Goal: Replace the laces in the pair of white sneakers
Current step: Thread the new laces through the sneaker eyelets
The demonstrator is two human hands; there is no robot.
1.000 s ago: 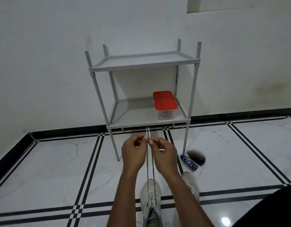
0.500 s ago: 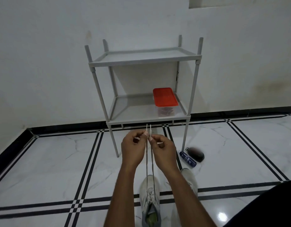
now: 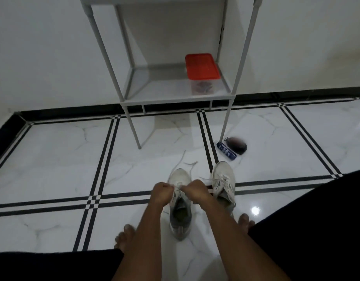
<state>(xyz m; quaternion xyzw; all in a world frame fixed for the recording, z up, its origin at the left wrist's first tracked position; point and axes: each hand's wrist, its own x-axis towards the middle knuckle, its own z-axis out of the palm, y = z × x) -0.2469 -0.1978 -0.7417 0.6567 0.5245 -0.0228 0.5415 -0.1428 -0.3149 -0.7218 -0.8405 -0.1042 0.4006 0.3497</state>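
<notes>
Now both hands are down at the near shoe (image 3: pixel 180 201) on the floor, where a second ago they were held up in front of the rack with the two lace ends pinched side by side and the strands hanging taut to the shoe. The left hand (image 3: pixel 162 194) and right hand (image 3: pixel 196 192) sit close together over the tongue, each with fingers curled round a strand of the lace (image 3: pixel 178 187) — pulling outward, it seems, as if snugging the crossing or starting a knot. Loose ends of the lace trail over the toe onto the tile.

That drop suggests the ends were evened out and threading on this shoe is about finished; tying is likely the step in hand. The other shoe (image 3: pixel 223 181) stands just beside it to the right, laced, its ends loose.

The view has also tipped downward: the rack's (image 3: pixel 132 122) top shelf is cut off, and bare feet and dark clothing show at the bottom. The red-lidded box (image 3: pixel 201 66) sits on the lower shelf as before, the blue tube (image 3: pixel 226 151) and dark pouch (image 3: pixel 238 145) unmoved by the rack leg.
</notes>
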